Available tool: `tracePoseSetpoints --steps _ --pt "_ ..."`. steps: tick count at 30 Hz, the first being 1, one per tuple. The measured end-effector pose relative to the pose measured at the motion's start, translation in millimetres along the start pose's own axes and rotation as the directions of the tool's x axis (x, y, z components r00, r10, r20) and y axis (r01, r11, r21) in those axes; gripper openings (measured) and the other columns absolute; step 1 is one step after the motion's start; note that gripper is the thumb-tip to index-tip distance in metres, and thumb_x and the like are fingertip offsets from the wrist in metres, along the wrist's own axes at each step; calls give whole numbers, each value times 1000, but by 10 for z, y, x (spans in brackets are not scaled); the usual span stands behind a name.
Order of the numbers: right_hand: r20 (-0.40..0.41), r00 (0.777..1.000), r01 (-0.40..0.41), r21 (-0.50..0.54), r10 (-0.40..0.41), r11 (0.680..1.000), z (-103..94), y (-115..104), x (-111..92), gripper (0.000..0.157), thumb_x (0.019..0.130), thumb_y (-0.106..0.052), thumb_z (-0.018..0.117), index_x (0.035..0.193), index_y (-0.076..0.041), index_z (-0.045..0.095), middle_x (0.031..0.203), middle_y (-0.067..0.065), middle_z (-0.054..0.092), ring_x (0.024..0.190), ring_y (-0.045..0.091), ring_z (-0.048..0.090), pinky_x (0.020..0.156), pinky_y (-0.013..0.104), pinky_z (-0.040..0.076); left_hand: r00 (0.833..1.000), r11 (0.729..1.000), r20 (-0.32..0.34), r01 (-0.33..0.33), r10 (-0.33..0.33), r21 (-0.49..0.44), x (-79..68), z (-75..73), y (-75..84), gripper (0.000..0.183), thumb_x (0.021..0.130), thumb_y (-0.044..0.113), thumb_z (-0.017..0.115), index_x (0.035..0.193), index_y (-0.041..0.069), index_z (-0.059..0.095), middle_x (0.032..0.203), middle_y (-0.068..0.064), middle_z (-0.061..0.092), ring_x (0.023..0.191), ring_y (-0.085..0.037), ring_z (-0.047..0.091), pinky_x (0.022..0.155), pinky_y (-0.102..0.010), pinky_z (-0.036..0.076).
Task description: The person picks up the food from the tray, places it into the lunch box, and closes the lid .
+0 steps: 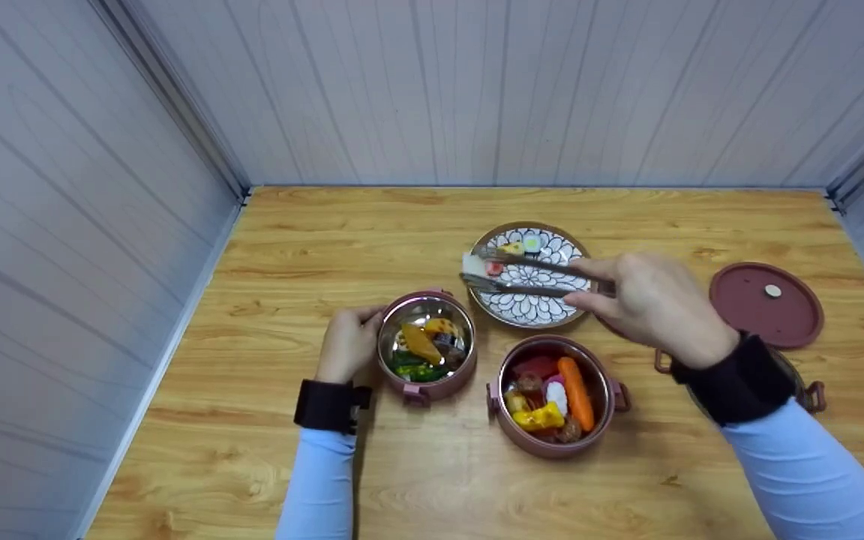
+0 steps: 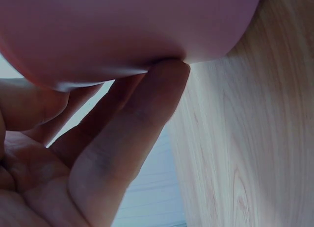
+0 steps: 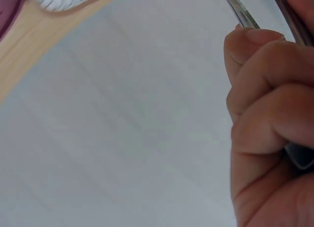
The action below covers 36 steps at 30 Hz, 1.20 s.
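Observation:
My right hand (image 1: 653, 300) grips metal tongs (image 1: 537, 290), also seen in the right wrist view. Their tips lie either side of a small white food piece (image 1: 474, 265), over the left rim of a patterned plate (image 1: 533, 311). A small red piece (image 1: 494, 268) shows beside it. Fingertips of my left hand (image 1: 347, 346) rest against the outer wall of a pink steel-lined pot (image 1: 439, 388); the left wrist view shows them touching its pink side (image 2: 127, 31). Inside that pot lie yellow-orange pieces (image 1: 421, 343) and green ones (image 1: 418, 373).
A second pink pot (image 1: 552, 450) in front holds a carrot (image 1: 576, 394), a yellow piece (image 1: 539, 417) and other toy foods. A yellow piece (image 1: 511, 247) and a roll (image 1: 532, 244) lie on the plate. At right, a dark red lid (image 1: 766, 315) sits near a partly hidden handled pot (image 1: 816, 396).

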State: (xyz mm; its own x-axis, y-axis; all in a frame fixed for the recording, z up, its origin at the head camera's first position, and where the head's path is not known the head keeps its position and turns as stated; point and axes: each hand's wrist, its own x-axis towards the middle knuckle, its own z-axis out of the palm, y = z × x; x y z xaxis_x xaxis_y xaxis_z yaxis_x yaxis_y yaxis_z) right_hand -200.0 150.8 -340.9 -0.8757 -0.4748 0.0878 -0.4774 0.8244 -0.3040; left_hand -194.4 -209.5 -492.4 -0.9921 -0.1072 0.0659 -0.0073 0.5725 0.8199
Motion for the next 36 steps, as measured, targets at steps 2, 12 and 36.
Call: tracePoseSetpoints --steps 2,12,36 --pt "28 999 17 18 -18 1000 70 -101 -9 48 89 -41 73 129 -16 67 56 -3 46 47 11 40 44 29 35 1000 1000 3 7 -8 8 2 -6 0 22 97 4 59 113 -6 72 111 -20 70 111 -32 64 99 -44 48" --pt "122 979 158 41 -162 987 523 -325 97 41 86 -42 76 120 -19 74 69 -8 64 59 11 51 49 30 38 1000 1000 8 8 -8 7 1 13 27 22 97 3 59 112 -6 72 111 -20 70 111 -32 64 99 -44 48" --pt "101 985 128 110 -139 986 231 -70 151 51 87 -47 72 131 -21 66 109 5 73 66 14 58 57 35 48 1000 1000 8 3 -3 15 -39 -6 40 22 97 4 60 113 -6 71 111 -21 70 111 -33 64 98 -45 48"
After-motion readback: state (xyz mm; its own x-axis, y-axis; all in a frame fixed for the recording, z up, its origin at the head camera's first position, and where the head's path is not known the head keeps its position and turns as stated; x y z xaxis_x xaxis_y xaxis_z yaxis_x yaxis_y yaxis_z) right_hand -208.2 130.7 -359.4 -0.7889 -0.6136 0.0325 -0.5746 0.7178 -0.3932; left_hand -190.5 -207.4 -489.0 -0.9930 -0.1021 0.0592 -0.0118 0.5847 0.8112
